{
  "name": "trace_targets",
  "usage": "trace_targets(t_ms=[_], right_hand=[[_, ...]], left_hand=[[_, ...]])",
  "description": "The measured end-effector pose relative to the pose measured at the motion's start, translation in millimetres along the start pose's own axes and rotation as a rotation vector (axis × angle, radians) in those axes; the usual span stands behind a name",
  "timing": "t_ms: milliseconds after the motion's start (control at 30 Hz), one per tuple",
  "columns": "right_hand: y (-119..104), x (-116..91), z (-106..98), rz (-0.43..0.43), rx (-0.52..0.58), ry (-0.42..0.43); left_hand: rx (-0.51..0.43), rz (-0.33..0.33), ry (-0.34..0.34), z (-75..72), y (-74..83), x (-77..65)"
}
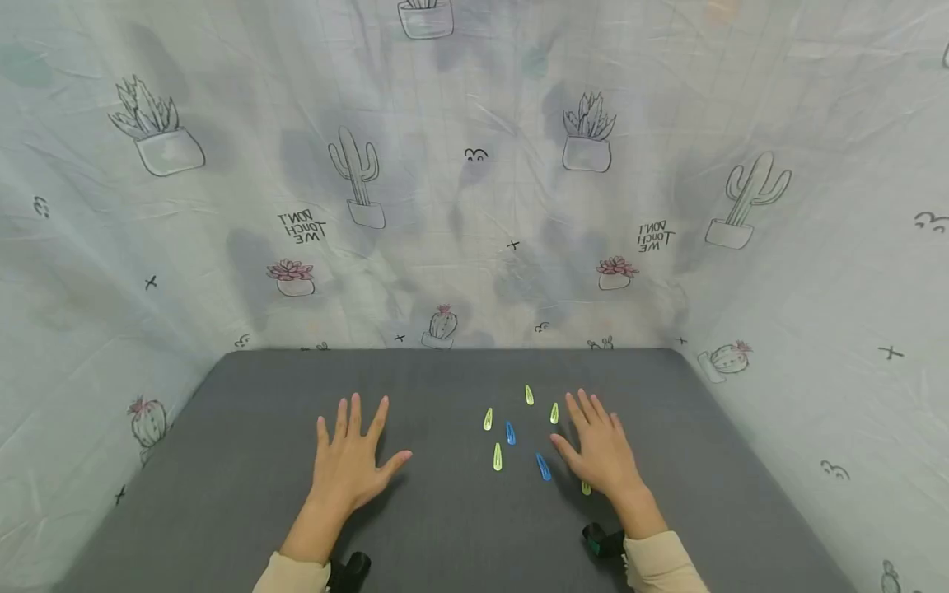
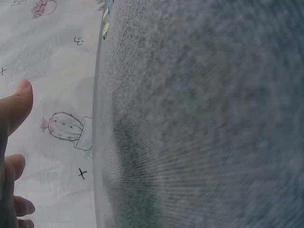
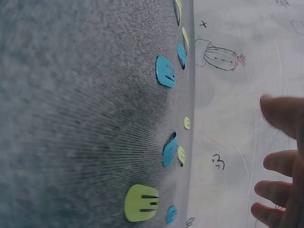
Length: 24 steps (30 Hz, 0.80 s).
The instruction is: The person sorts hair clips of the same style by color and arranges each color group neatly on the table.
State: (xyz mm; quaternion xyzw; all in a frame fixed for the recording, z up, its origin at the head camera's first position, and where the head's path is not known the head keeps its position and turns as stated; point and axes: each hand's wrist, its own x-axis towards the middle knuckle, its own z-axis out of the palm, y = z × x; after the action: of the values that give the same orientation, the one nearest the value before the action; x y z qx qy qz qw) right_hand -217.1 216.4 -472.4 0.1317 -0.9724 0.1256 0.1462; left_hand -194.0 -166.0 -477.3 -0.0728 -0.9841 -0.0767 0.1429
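My left hand (image 1: 347, 465) hovers over the left part of the table with fingers spread and nothing in it. Over the right part, my right hand (image 1: 602, 451) is stretched out too, also holding nothing. Between the hands, nearer the right one, lie several snap hair clips, such as a yellow-green clip (image 1: 497, 457) and a blue clip (image 1: 544, 467). Another yellow-green clip (image 1: 586, 487) shows partly from under the right hand. The right wrist view shows a large yellow-green clip (image 3: 141, 203) and a blue clip (image 3: 165, 72) on the cloth, with the right fingers (image 3: 280, 164) above the table.
A dark grey cloth covers the table (image 1: 445, 535). White curtains (image 1: 474, 206) printed with cacti and potted plants enclose its back and sides. A black wrist device (image 1: 602, 541) sits at the right sleeve, and another black device (image 1: 350, 572) at the left sleeve.
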Motion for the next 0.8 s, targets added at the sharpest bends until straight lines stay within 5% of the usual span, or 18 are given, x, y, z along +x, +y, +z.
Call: trace_targets(t_ms=[500,800], right_hand=[[27,-19,1,0.104,0.320,0.182],[37,-42,-1,0.178,0.458,0.145]], left_hand=[[-0.052,0.075,0.091,6.3,15.2,5.4],[-0.342,0.061,0.092,19.0,33.0,10.4]])
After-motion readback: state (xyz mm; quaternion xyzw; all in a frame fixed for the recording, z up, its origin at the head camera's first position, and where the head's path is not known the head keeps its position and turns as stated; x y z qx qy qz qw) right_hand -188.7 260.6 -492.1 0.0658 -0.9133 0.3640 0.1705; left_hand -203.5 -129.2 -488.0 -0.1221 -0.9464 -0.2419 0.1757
